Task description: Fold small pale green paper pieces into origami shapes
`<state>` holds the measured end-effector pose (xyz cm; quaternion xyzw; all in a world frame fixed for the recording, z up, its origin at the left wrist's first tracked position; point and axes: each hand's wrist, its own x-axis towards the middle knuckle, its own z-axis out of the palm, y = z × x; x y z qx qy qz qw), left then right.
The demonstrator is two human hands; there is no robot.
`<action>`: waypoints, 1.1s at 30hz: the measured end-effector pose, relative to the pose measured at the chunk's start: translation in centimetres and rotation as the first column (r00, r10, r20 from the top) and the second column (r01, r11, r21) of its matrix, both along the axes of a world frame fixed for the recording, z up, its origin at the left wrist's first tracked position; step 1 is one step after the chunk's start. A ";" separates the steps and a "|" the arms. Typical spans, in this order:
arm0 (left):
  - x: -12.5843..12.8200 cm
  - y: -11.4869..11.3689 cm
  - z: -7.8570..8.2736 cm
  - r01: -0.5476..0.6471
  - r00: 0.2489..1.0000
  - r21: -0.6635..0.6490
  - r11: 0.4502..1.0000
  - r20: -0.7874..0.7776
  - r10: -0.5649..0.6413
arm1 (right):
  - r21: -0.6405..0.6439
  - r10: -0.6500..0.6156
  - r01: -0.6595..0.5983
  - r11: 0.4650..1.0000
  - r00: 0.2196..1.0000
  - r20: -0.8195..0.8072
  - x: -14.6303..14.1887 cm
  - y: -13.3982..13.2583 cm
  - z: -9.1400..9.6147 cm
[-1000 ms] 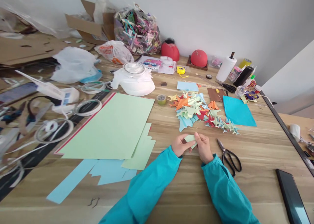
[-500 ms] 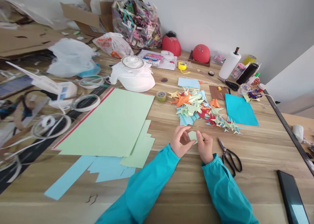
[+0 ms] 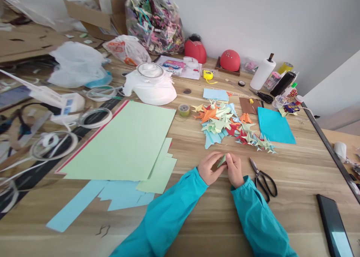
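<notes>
Between my two hands is a small folded piece of pale green paper (image 3: 222,160), tilted so that it looks narrow. My right hand (image 3: 234,168) pinches it between thumb and fingers. On its other side, my left hand (image 3: 209,168) has its fingers curled round and its thumb tip at the paper's lower edge. Just beyond them lies a heap of folded paper shapes (image 3: 222,122) in green, orange, red and blue. Black-handled scissors (image 3: 264,179) rest on the table to the right of my right hand.
Large green sheets (image 3: 120,140) and blue paper strips (image 3: 75,206) lie at the left. A turquoise sheet (image 3: 275,125) and a roll of tape (image 3: 184,110) flank the heap. A phone (image 3: 336,225) lies near right. Cables (image 3: 53,144) and plastic bags (image 3: 78,63) crowd the far left.
The green paper has turned from showing a broad face to a narrow, folded-looking side. Both hands have come slightly closer together and a little nearer to me.
</notes>
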<state>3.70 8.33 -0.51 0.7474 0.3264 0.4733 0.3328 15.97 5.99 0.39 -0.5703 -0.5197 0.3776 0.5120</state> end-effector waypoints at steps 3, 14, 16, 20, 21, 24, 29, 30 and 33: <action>0.0 0.2 0.1 -0.027 0.996 -0.187 0.982 0.074 0.041 | 0.009 0.048 -0.048 0.999 0.999 -0.015 0.0 -0.3 -0.2; -0.2 1.3 0.3 0.183 0.863 -0.725 0.664 0.442 0.244 | -0.010 -0.018 0.018 1.000 0.995 -0.102 -0.5 0.2 -0.5; -0.2 1.2 0.6 0.157 0.884 -0.698 0.699 0.415 0.216 | 0.001 0.006 -0.006 1.000 0.995 -0.095 -0.5 0.3 -0.4; -0.4 0.9 0.7 0.071 0.933 -0.611 0.788 0.320 0.164 | 0.006 0.017 -0.017 1.000 0.994 -0.104 -0.3 0.4 -0.1; -0.5 0.8 0.7 0.087 0.945 -0.612 0.786 0.300 0.128 | -0.011 0.036 -0.038 0.999 0.989 -0.143 -0.3 0.4 0.1; -0.8 0.7 0.6 0.155 0.968 -0.639 0.754 0.252 0.015 | -0.075 0.086 -0.105 0.992 0.971 -0.224 -0.2 0.3 0.3; -1.0 1.0 0.8 0.140 0.979 -0.582 0.801 0.205 -0.023 | -0.095 0.197 -0.205 0.974 0.976 -0.092 0.1 0.3 0.2; -1.0 1.0 0.9 0.146 0.979 -0.576 0.805 0.202 -0.033 | -0.099 0.219 -0.227 0.969 0.972 -0.085 0.2 0.3 0.2; -0.8 1.0 1.1 0.194 0.975 -0.601 0.775 0.202 -0.087 | -0.120 0.260 -0.271 0.955 0.960 -0.103 0.4 0.3 0.1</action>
